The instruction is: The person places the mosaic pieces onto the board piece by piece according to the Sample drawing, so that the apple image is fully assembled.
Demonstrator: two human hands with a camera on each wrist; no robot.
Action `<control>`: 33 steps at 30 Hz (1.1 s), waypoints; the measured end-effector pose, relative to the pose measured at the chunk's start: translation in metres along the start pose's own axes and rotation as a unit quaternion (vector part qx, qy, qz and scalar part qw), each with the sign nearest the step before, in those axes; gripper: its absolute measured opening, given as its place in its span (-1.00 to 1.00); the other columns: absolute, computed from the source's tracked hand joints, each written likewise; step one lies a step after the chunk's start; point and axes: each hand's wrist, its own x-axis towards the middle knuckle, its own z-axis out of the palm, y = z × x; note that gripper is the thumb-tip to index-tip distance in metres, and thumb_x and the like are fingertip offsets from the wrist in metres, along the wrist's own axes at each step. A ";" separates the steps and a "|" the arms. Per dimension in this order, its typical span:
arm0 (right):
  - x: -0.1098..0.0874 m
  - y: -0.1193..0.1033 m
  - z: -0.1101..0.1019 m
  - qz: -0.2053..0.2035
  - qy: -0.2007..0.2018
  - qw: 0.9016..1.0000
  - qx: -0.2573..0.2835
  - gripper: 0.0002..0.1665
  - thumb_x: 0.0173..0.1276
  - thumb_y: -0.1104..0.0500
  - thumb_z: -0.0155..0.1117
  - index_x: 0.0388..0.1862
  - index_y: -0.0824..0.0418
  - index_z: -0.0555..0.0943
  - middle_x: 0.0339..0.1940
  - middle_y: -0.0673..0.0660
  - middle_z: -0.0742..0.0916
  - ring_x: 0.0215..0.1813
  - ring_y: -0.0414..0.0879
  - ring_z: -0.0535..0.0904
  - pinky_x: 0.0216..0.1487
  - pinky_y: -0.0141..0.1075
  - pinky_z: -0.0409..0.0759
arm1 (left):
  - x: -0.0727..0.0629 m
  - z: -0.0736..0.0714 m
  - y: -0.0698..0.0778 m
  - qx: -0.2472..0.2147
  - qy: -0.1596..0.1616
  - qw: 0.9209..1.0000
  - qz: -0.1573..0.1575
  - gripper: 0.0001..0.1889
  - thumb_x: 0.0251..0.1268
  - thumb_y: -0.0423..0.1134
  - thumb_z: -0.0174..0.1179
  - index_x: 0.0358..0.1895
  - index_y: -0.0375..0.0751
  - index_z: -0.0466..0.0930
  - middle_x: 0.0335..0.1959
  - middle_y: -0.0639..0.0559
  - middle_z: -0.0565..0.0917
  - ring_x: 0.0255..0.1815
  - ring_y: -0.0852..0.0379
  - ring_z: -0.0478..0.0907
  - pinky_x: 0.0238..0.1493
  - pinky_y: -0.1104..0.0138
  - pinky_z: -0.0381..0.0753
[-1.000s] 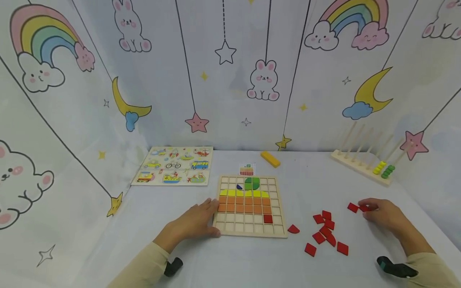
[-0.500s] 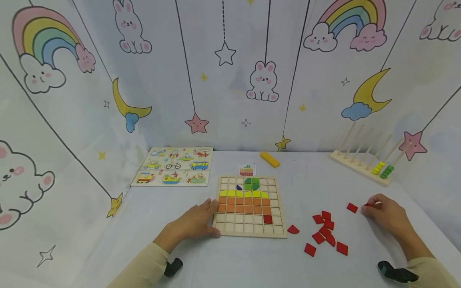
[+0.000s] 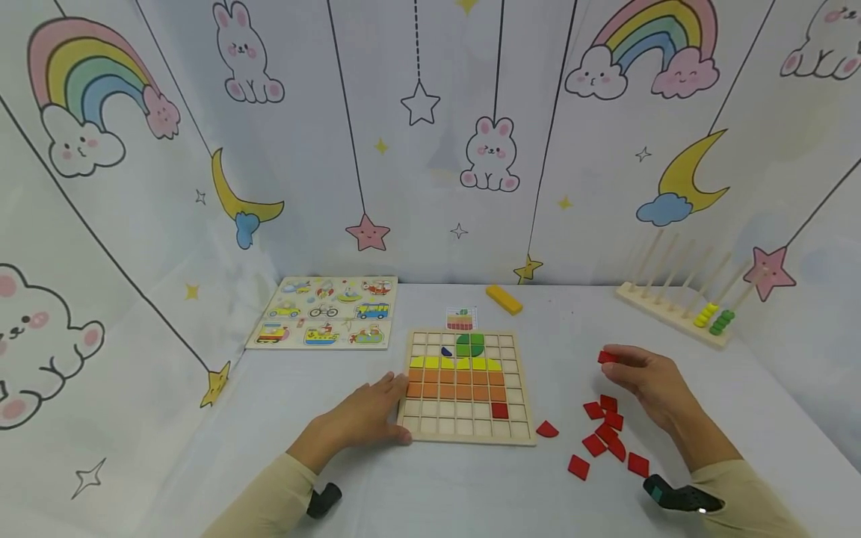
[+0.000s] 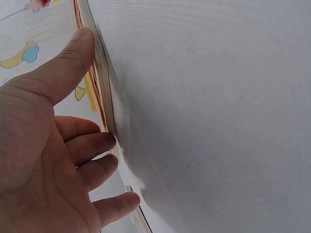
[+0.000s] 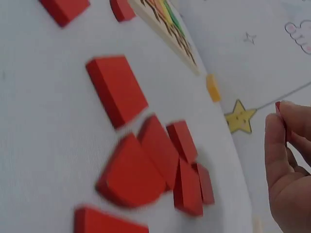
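In the head view my right hand (image 3: 649, 377) is raised over the table, pinching a red tile (image 3: 608, 358) between thumb and fingers. The tile's thin edge (image 5: 278, 108) shows at the fingertips in the right wrist view. Below the hand lie several loose red tiles (image 3: 594, 446), squares and some with a rounded edge. My left hand (image 3: 366, 411) rests against the left edge of a wooden grid board (image 3: 464, 427), fingers fairly straight. Green, blue, yellow, orange and one dark red piece (image 3: 500, 410) fill some of its cells; the bottom row is bare.
A small picture card (image 3: 461, 318) lies behind the board. A yellow block (image 3: 504, 299) is at the back. A vehicle puzzle board (image 3: 323, 314) lies back left, and a peg rack with beads (image 3: 673, 314) stands back right. A patterned cloth wall closes the rear.
My right hand has lifted with the red tile and moved left. The lone red square that lay beside it is no longer visible; the hand covers its spot. The left hand stays put.
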 end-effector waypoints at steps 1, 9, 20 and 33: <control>0.001 -0.002 0.008 0.003 -0.006 1.000 -0.019 -0.51 0.44 0.09 0.38 0.32 0.08 0.60 0.02 -0.17 0.70 0.02 -0.31 0.65 0.09 -0.44 0.67 | 0.000 0.000 0.000 0.000 0.000 1.000 0.000 0.05 0.11 0.20 0.47 0.59 -0.21 0.18 0.60 -0.12 0.26 0.64 -0.12 0.11 0.54 -0.16 0.20; 0.008 -0.016 0.077 0.014 -0.041 0.986 -0.163 -0.33 0.40 0.04 0.42 0.43 0.19 0.48 0.19 0.20 0.60 0.14 0.03 0.53 0.10 -0.27 0.64 | 0.000 0.000 -0.001 0.000 0.001 1.000 -0.001 0.05 0.12 0.20 0.46 0.59 -0.20 0.18 0.60 -0.12 0.26 0.64 -0.11 0.11 0.54 -0.16 0.19; 0.004 -0.006 0.167 -0.013 -0.082 0.944 -0.319 -0.60 0.26 0.11 0.54 0.09 -0.03 0.74 -0.22 0.03 0.63 -0.14 -0.04 0.51 -0.28 -0.27 0.60 | 0.001 0.001 -0.002 0.001 0.000 1.000 -0.001 0.05 0.12 0.21 0.47 0.59 -0.20 0.18 0.60 -0.12 0.26 0.64 -0.11 0.11 0.54 -0.16 0.20; -0.001 0.008 0.195 -0.064 -0.092 0.910 -0.398 -0.58 0.17 0.16 0.60 0.05 0.01 0.79 -0.36 -0.04 0.55 -0.22 -0.12 0.44 -0.32 -0.29 0.46 | 0.002 0.000 -0.002 0.006 -0.003 1.000 -0.004 0.06 0.13 0.21 0.46 0.60 -0.19 0.16 0.61 -0.09 0.24 0.65 -0.09 0.08 0.55 -0.14 0.18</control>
